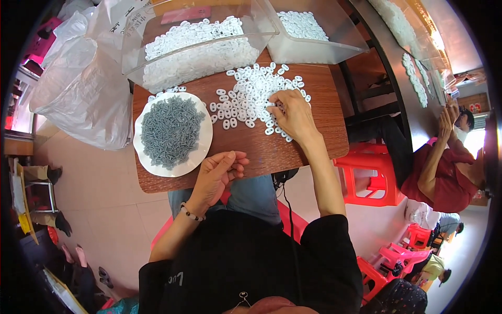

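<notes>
A loose pile of small white oval plastic pieces with two holes [243, 97] lies on the brown wooden tabletop [282, 152]. My right hand [294, 114] reaches into the pile's right side, its fingers bent down and closed on a white piece mostly hidden under them. Close to the table's near edge, my left hand [222, 174] is held palm up with thumb and forefinger pressed together; whatever they pinch is too small to make out. Beside it stands a white scalloped plate [205, 140], heaped with small grey ribbed plugs [172, 131].
Two clear plastic bins hold more white pieces: one at the back left [198, 65], another at the back right [319, 52]. A large white plastic bag [83, 99] stands left of the table. Past a red stool [368, 170], a co-worker in a dark red shirt [442, 178] sits at a dark table [389, 47].
</notes>
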The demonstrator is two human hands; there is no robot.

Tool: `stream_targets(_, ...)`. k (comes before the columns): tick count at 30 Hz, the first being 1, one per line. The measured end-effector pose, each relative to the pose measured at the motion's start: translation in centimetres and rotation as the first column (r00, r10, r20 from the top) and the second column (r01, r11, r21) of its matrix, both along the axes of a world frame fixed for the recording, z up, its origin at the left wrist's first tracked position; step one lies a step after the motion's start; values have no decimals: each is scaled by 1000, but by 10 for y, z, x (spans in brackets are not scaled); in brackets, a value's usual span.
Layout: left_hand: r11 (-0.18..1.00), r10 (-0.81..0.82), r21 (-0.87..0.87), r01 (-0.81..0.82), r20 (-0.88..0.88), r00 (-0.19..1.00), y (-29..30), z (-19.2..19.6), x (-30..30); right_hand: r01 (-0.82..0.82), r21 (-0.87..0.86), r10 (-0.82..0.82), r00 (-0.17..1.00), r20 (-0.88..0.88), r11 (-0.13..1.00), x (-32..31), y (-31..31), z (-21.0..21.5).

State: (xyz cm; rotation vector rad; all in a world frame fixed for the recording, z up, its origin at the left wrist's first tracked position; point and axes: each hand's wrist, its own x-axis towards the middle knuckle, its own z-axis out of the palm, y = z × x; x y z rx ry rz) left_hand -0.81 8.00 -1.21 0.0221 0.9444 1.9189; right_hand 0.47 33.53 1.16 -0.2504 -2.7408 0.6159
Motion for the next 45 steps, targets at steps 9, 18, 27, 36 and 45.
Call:
stream_targets(9,999,29,-26,-30,-51,998,3,1,5,-4,-175,-5,999,-51,985,5,-11,2)
stream_targets(18,960,125,-197,-198,-328,936,31,21,7,-43,-906,83,997,-9,420,29,-58,6)
stream_targets(27,928,76,-288,-238,-477,875,32,-3,-1,7,-908,71,997,41,418,39,-59,-1)
stream_targets(36,895,-41,-398,-202,-525,850,36,5,-3,5,-937,-44,999,-12,350,49,-63,-4)
stream_targets(45,934,25,-309,-178,-441,897,31,11,2,12,-514,-104,983,-151,858,54,-79,12)
